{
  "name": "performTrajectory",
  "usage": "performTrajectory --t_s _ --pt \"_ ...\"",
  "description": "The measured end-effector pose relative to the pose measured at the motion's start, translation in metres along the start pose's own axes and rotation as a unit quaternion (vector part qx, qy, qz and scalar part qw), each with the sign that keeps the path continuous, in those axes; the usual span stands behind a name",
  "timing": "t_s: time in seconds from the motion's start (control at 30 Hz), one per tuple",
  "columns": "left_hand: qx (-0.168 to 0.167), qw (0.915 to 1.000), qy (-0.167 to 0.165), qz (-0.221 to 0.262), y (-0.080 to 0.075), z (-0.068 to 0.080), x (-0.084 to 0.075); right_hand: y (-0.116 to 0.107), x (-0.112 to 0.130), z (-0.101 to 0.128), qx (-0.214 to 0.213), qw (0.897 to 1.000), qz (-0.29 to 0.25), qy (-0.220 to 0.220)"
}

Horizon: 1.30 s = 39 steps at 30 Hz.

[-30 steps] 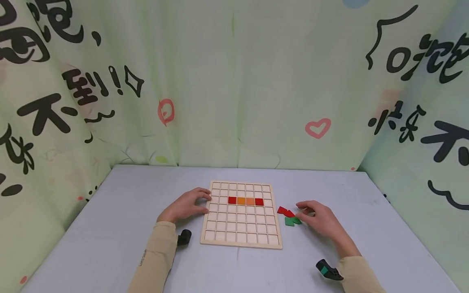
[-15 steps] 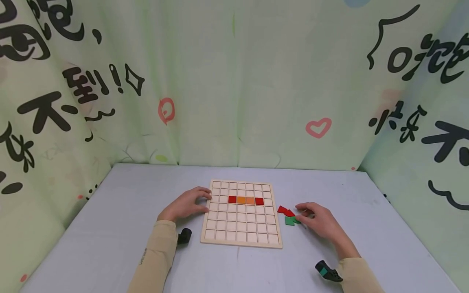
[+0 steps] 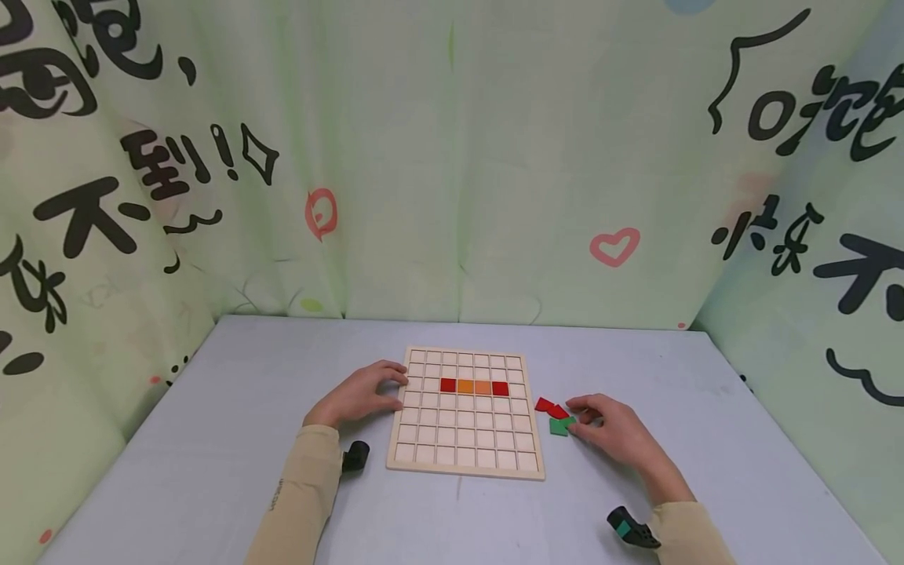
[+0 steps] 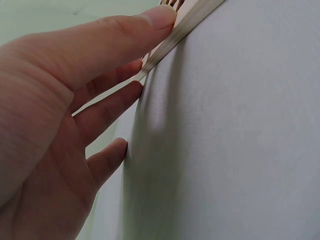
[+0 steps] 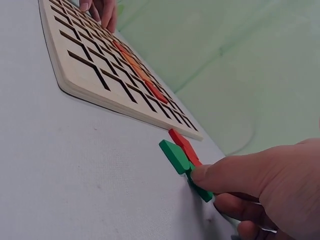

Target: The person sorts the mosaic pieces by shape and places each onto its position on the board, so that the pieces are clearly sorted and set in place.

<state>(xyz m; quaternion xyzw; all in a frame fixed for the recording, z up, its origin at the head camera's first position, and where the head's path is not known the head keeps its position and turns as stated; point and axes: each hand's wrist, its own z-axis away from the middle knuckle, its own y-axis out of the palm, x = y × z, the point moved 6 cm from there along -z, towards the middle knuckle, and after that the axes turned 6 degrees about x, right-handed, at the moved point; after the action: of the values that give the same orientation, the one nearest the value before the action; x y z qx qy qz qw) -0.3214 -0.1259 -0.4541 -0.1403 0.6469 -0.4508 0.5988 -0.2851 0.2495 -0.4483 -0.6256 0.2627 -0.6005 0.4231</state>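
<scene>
A wooden grid board [image 3: 466,474] lies on the table, with a row of red and orange square tiles [image 3: 473,387] set in it. My left hand [image 3: 362,394] rests at the board's left edge; in the left wrist view its thumb [image 4: 161,17] lies on the rim and the fingers are spread. Right of the board, my right hand [image 3: 613,428] is at a small group of loose tiles. Its thumb [image 5: 205,173] touches a green tile [image 5: 201,192], part of which is hidden. Another green tile [image 5: 175,156] and red tiles [image 5: 184,145] lie beside it.
The table [image 3: 282,369] has a pale cloth on it. Black wrist cameras [image 3: 355,457] hang below both forearms. A pale green curtain [image 3: 395,157] with black lettering stands behind and at both sides.
My right hand has shifted slightly toward me, its thumb now over the rear green tile. That tile has moved a little left. My left hand and the board stay in place.
</scene>
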Motion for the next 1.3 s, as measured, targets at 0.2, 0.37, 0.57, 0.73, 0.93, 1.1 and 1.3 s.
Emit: performTrajectory --t_s 0.2,0.37,0.57,0.73,0.93,1.1,1.3 --pt "0.0 1.0 0.0 0.0 -0.0011 0.0006 -0.0005 -0.0005 0.001 0.0006 0.01 1.0 0.002 -0.006" --pt "0.002 1.0 0.001 0.001 -0.0012 0.0012 -0.0016 -0.0015 0.0024 0.0015 0.011 1.0 0.002 -0.012" --pt "0.0 1.0 0.004 -0.004 -0.0009 0.0011 -0.0025 -0.0008 0.002 0.0015 0.008 1.0 0.006 -0.018" --pt "0.0 1.0 0.005 -0.004 -0.0012 0.0018 -0.0035 -0.001 0.001 0.0007 0.008 1.0 0.01 -0.022" --pt "-0.002 1.0 0.002 -0.004 -0.002 0.0019 -0.0034 -0.0013 0.0002 -0.0002 0.001 0.999 0.017 -0.027" --pt "-0.002 1.0 0.003 -0.002 -0.0021 0.0017 -0.0031 -0.0016 -0.0015 -0.0013 -0.006 1.0 0.016 -0.022" --pt "-0.001 1.0 0.006 -0.004 -0.0017 0.0015 -0.0025 -0.0026 -0.0019 -0.0001 0.006 0.999 0.015 -0.029"
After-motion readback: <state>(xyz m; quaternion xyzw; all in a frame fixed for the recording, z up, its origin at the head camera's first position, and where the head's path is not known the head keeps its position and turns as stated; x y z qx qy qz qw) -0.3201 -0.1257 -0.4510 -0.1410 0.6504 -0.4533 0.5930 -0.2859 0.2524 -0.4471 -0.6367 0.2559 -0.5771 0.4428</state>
